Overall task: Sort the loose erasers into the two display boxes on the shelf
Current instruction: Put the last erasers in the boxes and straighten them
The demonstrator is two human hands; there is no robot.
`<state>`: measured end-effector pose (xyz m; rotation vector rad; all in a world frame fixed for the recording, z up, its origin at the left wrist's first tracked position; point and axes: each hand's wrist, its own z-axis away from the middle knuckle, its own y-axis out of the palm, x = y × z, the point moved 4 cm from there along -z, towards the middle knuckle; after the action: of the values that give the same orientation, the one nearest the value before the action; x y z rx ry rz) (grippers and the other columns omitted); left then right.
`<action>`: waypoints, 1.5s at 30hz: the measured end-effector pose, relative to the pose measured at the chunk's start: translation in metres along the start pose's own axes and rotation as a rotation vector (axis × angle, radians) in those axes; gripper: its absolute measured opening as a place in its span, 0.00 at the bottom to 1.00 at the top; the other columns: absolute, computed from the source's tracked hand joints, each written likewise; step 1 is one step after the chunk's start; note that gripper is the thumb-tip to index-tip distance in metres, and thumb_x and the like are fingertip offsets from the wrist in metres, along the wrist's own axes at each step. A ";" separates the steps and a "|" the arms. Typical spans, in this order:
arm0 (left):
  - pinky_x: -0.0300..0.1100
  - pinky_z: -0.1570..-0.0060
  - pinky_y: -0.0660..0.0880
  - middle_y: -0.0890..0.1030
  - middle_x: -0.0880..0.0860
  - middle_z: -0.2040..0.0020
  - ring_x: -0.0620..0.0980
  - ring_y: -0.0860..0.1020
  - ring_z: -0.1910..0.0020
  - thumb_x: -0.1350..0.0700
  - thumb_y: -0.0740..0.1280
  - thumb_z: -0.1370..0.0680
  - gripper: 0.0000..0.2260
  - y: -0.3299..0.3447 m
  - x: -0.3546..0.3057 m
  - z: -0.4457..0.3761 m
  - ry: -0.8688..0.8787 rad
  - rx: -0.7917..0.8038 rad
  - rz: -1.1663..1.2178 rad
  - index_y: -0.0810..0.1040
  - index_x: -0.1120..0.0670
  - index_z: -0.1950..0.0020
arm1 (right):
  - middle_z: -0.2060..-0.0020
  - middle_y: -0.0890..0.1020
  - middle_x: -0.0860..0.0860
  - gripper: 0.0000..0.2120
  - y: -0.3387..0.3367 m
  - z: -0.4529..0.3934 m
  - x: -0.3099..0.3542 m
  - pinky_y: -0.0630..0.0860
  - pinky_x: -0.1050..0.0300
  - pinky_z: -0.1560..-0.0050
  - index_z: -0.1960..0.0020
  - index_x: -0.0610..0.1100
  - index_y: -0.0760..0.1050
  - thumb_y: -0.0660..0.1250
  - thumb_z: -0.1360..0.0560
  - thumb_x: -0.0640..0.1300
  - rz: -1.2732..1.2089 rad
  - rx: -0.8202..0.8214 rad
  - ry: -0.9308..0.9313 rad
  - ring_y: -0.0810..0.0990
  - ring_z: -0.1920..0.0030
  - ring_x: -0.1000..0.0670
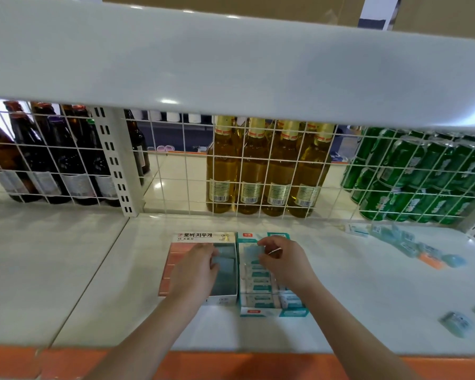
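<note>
left hand [195, 267] laid flat, fingers straight, on blue erasers in left display box [203, 237] | right hand [281, 260] pinched on pale eraser [251, 253] over right display box [269, 312] | loose erasers [412, 246] scattered on shelf [340, 283] at right
</note>
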<state>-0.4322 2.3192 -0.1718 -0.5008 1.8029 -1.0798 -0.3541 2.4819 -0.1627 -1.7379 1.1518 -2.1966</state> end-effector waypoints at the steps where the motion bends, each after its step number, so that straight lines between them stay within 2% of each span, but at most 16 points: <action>1: 0.36 0.51 0.72 0.78 0.49 0.42 0.46 0.77 0.47 0.55 0.64 0.23 0.11 0.003 0.000 0.000 0.012 0.018 -0.016 0.76 0.50 0.40 | 0.52 0.74 0.57 0.11 0.000 0.000 0.000 0.74 0.68 0.68 0.43 0.50 0.75 0.64 0.24 0.41 0.006 -0.003 -0.002 0.75 0.54 0.54; 5: 0.38 0.48 0.74 0.78 0.52 0.43 0.48 0.78 0.48 0.57 0.65 0.24 0.12 0.010 0.002 -0.002 0.020 0.063 -0.002 0.77 0.53 0.41 | 0.51 0.74 0.57 0.11 0.001 -0.002 -0.001 0.75 0.68 0.68 0.42 0.50 0.74 0.64 0.24 0.42 -0.005 0.003 0.007 0.75 0.52 0.54; 13: 0.36 0.57 0.71 0.75 0.48 0.43 0.46 0.75 0.48 0.53 0.62 0.22 0.09 0.008 -0.004 -0.002 0.071 0.021 -0.126 0.78 0.50 0.45 | 0.51 0.76 0.56 0.12 -0.003 0.001 0.001 0.76 0.66 0.62 0.43 0.50 0.75 0.65 0.25 0.41 -0.023 0.008 -0.027 0.77 0.52 0.54; 19: 0.35 0.51 0.71 0.75 0.48 0.44 0.46 0.75 0.45 0.57 0.63 0.23 0.10 -0.006 0.000 -0.007 0.107 -0.059 0.009 0.79 0.51 0.44 | 0.55 0.77 0.57 0.12 0.005 0.008 0.010 0.77 0.64 0.52 0.43 0.48 0.76 0.67 0.26 0.41 -0.029 0.060 -0.117 0.77 0.53 0.55; 24: 0.39 0.50 0.74 0.76 0.49 0.46 0.48 0.76 0.48 0.58 0.65 0.24 0.09 -0.015 0.010 -0.007 0.095 -0.076 0.081 0.79 0.51 0.45 | 0.56 0.79 0.55 0.14 0.023 0.011 0.021 0.74 0.72 0.59 0.41 0.46 0.76 0.68 0.26 0.41 0.022 0.142 -0.175 0.76 0.60 0.60; 29: 0.36 0.52 0.73 0.77 0.49 0.49 0.46 0.77 0.52 0.61 0.66 0.25 0.09 -0.017 0.019 -0.002 0.096 -0.084 0.138 0.80 0.54 0.47 | 0.46 0.80 0.51 0.16 0.039 0.015 0.024 0.73 0.69 0.50 0.38 0.46 0.74 0.66 0.25 0.43 0.096 0.192 -0.187 0.75 0.53 0.58; 32: 0.37 0.51 0.73 0.77 0.48 0.51 0.45 0.76 0.53 0.61 0.66 0.25 0.09 -0.016 0.021 0.000 0.108 -0.049 0.148 0.80 0.54 0.47 | 0.45 0.79 0.50 0.16 0.042 0.017 0.027 0.71 0.68 0.50 0.36 0.47 0.73 0.64 0.24 0.43 0.147 0.193 -0.203 0.74 0.52 0.57; 38: 0.36 0.50 0.73 0.74 0.45 0.55 0.43 0.74 0.55 0.61 0.66 0.26 0.09 -0.015 0.020 0.002 0.137 -0.019 0.154 0.80 0.52 0.48 | 0.41 0.71 0.50 0.17 0.041 0.016 0.032 0.70 0.64 0.48 0.35 0.49 0.71 0.64 0.24 0.44 0.411 0.163 -0.234 0.73 0.46 0.52; 45: 0.34 0.51 0.71 0.75 0.44 0.53 0.41 0.74 0.55 0.60 0.65 0.24 0.09 -0.020 0.023 0.002 0.137 -0.040 0.170 0.80 0.51 0.48 | 0.39 0.69 0.51 0.18 0.046 0.018 0.040 0.72 0.58 0.42 0.35 0.50 0.70 0.65 0.25 0.48 0.516 0.190 -0.235 0.71 0.40 0.50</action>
<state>-0.4442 2.2911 -0.1672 -0.2963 1.9521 -0.9828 -0.3679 2.4201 -0.1588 -1.3810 1.1321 -1.6873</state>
